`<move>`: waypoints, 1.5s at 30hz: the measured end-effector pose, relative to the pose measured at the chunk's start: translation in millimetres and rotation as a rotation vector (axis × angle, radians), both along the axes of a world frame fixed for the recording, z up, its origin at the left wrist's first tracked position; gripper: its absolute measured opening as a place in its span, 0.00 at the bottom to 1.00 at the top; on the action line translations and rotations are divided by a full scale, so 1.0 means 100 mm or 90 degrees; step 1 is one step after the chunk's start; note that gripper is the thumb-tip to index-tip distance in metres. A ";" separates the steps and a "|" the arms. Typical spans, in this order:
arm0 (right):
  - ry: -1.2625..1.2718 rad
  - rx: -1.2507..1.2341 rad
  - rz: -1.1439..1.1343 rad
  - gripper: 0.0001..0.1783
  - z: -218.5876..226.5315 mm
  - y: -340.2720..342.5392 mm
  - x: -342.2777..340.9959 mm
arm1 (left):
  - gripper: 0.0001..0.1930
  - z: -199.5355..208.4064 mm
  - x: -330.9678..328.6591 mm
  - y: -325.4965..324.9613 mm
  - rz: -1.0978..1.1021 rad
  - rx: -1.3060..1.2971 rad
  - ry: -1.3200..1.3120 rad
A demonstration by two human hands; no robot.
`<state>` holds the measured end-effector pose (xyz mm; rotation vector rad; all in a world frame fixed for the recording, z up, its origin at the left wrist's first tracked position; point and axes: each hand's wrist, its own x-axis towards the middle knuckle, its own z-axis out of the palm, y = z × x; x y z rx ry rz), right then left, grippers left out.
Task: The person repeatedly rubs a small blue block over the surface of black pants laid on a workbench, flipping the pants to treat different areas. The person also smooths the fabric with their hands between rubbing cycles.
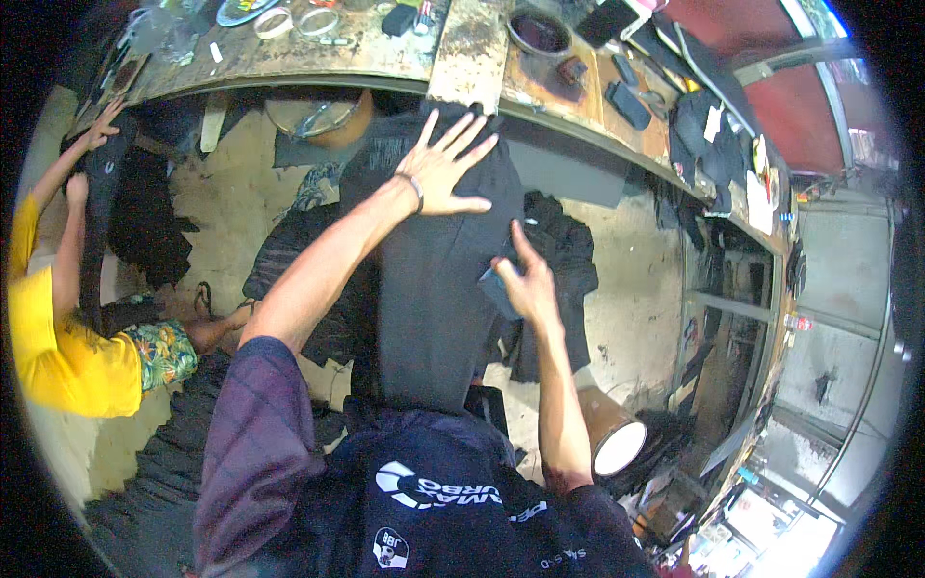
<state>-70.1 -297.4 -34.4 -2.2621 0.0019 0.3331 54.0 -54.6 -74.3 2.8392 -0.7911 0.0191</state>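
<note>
A black garment [424, 308], which looks like a trouser leg, lies smoothly stretched out in front of me, from the bench edge toward my body. My left hand [447, 169] presses flat on its far end, fingers spread wide. On the garment's right side, my right hand [528, 287] is closed around a small dark blue-grey block [497, 293], its index finger pointing forward. The block rests against the cloth, and its underside is hidden. A bracelet circles my left wrist.
A wooden bench [371, 50] runs across the far side, with a dark bowl [540, 34] and dark blocks [628, 104] on it. At left, a co-worker in a yellow shirt [82, 347] handles another dark garment [108, 193]. Dark clothes [559, 250] lie heaped below; a round container [617, 438] stands right.
</note>
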 end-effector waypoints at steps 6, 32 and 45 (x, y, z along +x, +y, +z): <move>-0.286 -0.059 -0.027 0.31 0.07 0.89 -0.20 | 0.64 -0.23 0.52 -0.18 -0.120 -0.203 -0.175; -0.311 -0.188 0.132 0.24 -0.24 1.25 0.19 | 0.57 0.00 1.02 -0.48 -0.201 0.011 0.120; -0.275 -0.074 0.198 0.30 -0.19 1.05 -0.53 | 0.55 0.06 1.10 -0.59 -0.146 0.071 0.097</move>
